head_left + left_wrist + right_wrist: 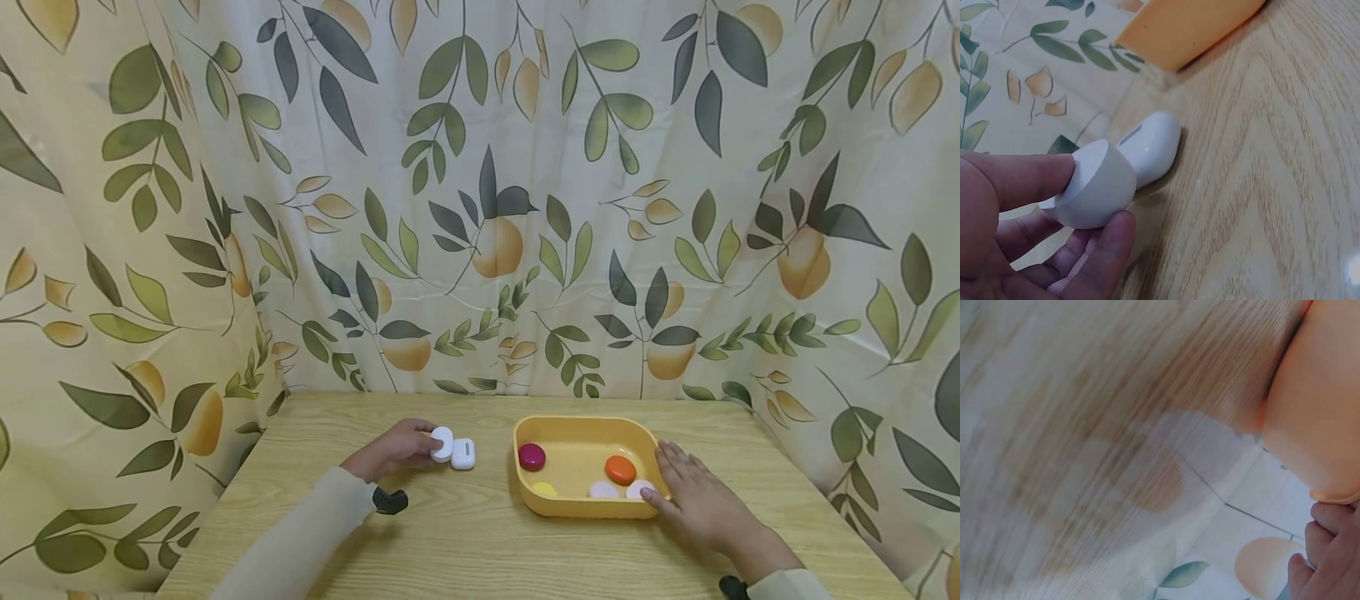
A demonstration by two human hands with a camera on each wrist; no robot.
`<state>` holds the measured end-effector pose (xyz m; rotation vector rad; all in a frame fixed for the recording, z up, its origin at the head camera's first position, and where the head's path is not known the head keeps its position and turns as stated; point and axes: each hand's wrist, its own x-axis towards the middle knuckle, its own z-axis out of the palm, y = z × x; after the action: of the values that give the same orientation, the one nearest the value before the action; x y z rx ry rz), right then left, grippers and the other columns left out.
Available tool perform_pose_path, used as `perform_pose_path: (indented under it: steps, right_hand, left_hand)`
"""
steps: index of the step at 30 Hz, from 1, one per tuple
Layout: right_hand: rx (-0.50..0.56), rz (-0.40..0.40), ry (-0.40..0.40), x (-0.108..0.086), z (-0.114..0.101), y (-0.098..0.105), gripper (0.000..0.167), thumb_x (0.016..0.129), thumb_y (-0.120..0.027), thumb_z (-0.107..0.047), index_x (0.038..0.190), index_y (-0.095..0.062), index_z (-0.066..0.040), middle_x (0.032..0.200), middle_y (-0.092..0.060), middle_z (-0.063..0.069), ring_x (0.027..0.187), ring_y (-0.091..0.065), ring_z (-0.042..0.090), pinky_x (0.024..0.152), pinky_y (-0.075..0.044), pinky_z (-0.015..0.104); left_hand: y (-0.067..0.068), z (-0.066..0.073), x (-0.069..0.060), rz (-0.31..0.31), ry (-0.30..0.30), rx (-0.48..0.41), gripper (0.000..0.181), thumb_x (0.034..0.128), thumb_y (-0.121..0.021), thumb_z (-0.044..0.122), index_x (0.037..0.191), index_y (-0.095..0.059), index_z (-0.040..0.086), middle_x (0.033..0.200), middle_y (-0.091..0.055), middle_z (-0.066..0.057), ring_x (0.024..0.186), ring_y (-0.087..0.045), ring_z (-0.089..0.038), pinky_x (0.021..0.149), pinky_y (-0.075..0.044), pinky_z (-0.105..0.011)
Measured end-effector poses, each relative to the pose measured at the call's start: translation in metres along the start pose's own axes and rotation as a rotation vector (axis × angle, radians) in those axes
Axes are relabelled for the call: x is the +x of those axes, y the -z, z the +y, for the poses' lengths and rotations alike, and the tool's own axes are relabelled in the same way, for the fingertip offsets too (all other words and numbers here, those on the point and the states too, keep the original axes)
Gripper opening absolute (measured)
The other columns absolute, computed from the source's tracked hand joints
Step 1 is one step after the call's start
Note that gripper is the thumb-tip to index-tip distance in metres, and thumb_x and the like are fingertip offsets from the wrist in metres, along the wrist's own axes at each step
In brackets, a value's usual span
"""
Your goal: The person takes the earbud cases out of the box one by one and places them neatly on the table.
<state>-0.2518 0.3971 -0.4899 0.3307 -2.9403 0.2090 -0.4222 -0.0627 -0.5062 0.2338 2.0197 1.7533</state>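
My left hand (401, 446) pinches a white dome-shaped piece with a flat face (1100, 187) between thumb and fingers. Just beyond that piece, a small glossy white earbud case (463, 454) is on the table, seen partly behind it in the left wrist view. On the right, a yellow-orange plastic bin (588, 507) stands with its right side against my right hand (701, 504). That hand's fingers lie extended along the side, and its thumb reaches over the rim. Fingertips show at the bin's edge in the right wrist view.
Inside the bin are a dark red round piece (532, 457), an orange one (620, 469), a yellow one (544, 489) and two pale pink ones (603, 489). The wood-grain table (450, 550) ends at a leaf-and-fruit patterned curtain (480, 333) behind and at the sides.
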Motion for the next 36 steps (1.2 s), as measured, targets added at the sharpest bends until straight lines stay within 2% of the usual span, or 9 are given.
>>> perform_pose_path:
  steps: [6,9,13,15,24,30,36]
  right_hand:
    - [-0.006,-0.006,0.000,0.0010,-0.0008,0.0016,0.080,0.100,-0.043,-0.053,0.145,-0.031,0.012,0.153,-0.026,0.027,0.140,-0.022,0.045,0.113,-0.019,0.058]
    - [-0.005,-0.012,-0.007,0.0012,-0.0005,0.0016,0.081,0.100,-0.042,-0.055,0.145,-0.030,0.012,0.153,-0.025,0.027,0.140,-0.021,0.045,0.115,-0.014,0.055]
    - [-0.008,-0.014,-0.008,0.0015,-0.0004,0.0024,0.083,0.100,-0.041,-0.056,0.145,-0.030,0.012,0.153,-0.025,0.027,0.140,-0.021,0.045,0.114,-0.015,0.056]
    - [-0.012,-0.008,-0.002,0.0016,-0.0007,0.0030,0.082,0.100,-0.041,-0.056,0.145,-0.031,0.012,0.153,-0.025,0.027,0.140,-0.021,0.045,0.112,-0.020,0.058]
    - [-0.004,-0.024,-0.025,0.0021,0.0008,0.0016,0.084,0.099,-0.040,-0.058,0.146,-0.028,0.011,0.155,-0.023,0.026,0.141,-0.019,0.044,0.116,-0.011,0.053]
    - [-0.010,-0.003,-0.005,0.0009,-0.0011,0.0016,0.081,0.099,-0.043,-0.055,0.145,-0.032,0.011,0.153,-0.026,0.027,0.139,-0.022,0.045,0.111,-0.022,0.059]
    - [0.003,-0.004,-0.006,-0.0005,-0.0014,0.0014,0.082,0.099,-0.044,-0.055,0.145,-0.031,0.011,0.153,-0.026,0.026,0.140,-0.022,0.045,0.113,-0.019,0.057]
  left_hand:
    - [0.0009,-0.0003,-0.0021,0.038,0.007,0.039,0.039,0.0900,-0.064,-0.003,0.125,-0.052,-0.013,0.103,-0.064,-0.017,0.088,-0.066,-0.026,0.078,-0.057,-0.040]
    - [0.0013,-0.0007,-0.0025,0.051,0.004,0.051,0.038,0.0897,-0.065,-0.003,0.125,-0.054,-0.013,0.103,-0.064,-0.017,0.088,-0.066,-0.026,0.077,-0.057,-0.040]
    - [0.0016,0.0000,-0.0035,0.049,0.000,0.066,0.039,0.0895,-0.065,-0.003,0.125,-0.054,-0.013,0.103,-0.063,-0.017,0.088,-0.066,-0.026,0.076,-0.058,-0.039]
    - [0.0018,0.0004,-0.0039,0.045,0.003,0.074,0.040,0.0895,-0.066,-0.003,0.126,-0.053,-0.014,0.103,-0.064,-0.017,0.088,-0.066,-0.026,0.076,-0.058,-0.039]
    - [-0.0001,-0.0025,-0.0023,0.046,-0.027,0.186,0.040,0.0878,-0.069,-0.002,0.124,-0.056,-0.013,0.103,-0.063,-0.014,0.085,-0.065,-0.021,0.073,-0.058,-0.035]
    - [-0.0031,-0.0032,-0.0033,0.067,-0.030,0.230,0.039,0.0881,-0.069,-0.001,0.123,-0.057,-0.013,0.103,-0.062,-0.014,0.087,-0.064,-0.021,0.073,-0.058,-0.036]
    - [-0.0060,-0.0006,-0.0038,0.101,-0.029,0.332,0.023,0.0877,-0.070,0.000,0.107,-0.065,-0.011,0.093,-0.064,-0.010,0.080,-0.062,-0.018,0.070,-0.058,-0.033]
